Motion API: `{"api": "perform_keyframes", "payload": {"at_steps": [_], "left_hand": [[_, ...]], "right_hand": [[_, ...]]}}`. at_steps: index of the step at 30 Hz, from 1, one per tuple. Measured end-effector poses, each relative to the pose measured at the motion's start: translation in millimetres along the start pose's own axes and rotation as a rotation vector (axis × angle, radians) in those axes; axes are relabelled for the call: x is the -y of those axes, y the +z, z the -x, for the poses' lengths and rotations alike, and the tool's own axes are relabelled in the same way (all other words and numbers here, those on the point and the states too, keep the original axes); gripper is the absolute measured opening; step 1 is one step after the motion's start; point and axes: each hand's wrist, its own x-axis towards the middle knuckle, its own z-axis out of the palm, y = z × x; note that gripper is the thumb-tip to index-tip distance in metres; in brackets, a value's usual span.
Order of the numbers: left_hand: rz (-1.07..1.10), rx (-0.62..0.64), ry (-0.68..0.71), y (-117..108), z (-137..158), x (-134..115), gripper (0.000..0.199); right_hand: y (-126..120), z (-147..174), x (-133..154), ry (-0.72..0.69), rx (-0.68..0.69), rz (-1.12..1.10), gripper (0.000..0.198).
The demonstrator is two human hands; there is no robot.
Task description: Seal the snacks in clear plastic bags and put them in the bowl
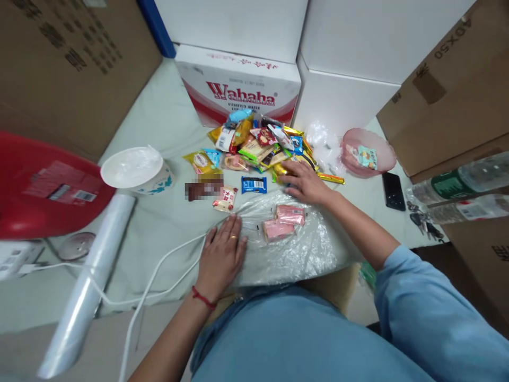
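My left hand [223,253] lies flat with its fingers stretched out, on the left edge of a clear plastic film [318,252] spread over the table. Two pink snack packets [291,214] rest together on that film, between my hands. My right hand [305,183] reaches over the near right side of a heap of wrapped snacks [260,143], fingers apart, touching or just above a yellow packet [280,171]. Its fingertips partly cover the packets beneath. Left of it lie a blue packet [253,184] and a white-and-red packet [225,198].
A white paper tub [159,178] and a roll of film [85,286] stand left, with a white cable [155,273] nearby. At right are a pink bowl [347,163], a phone [393,191], keys [426,225] and plastic bottles [477,178]. A Wahaba-like printed carton [242,79] stands behind.
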Motion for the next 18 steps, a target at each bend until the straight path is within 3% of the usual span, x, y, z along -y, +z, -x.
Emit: {"api": "perform_keyframes", "payload": {"at_steps": [4,7,9,11,14,18], "left_hand": [[0.068,-0.054,0.081,-7,-2,15,0.057],[0.199,-0.103,0.19,-18,14,19,0.066],[0.279,-0.084,0.285,-24,30,17,0.074],[0.331,-0.051,0.362,-29,42,14,0.073],[0.366,-0.059,0.387,-31,46,5,0.063],[0.333,-0.105,0.253,-27,18,-13,0.044]], "right_hand": [[-23,55,38,0.09,-0.173,-0.198,0.036],[-30,118,79,0.083,-0.008,-0.365,0.038],[-32,157,105,0.14,0.153,-0.416,0.049],[-32,181,122,0.208,0.215,-0.453,0.045],[-35,181,126,0.33,0.124,-0.427,0.027],[-38,123,108,0.402,0.062,-0.259,0.031]]}}
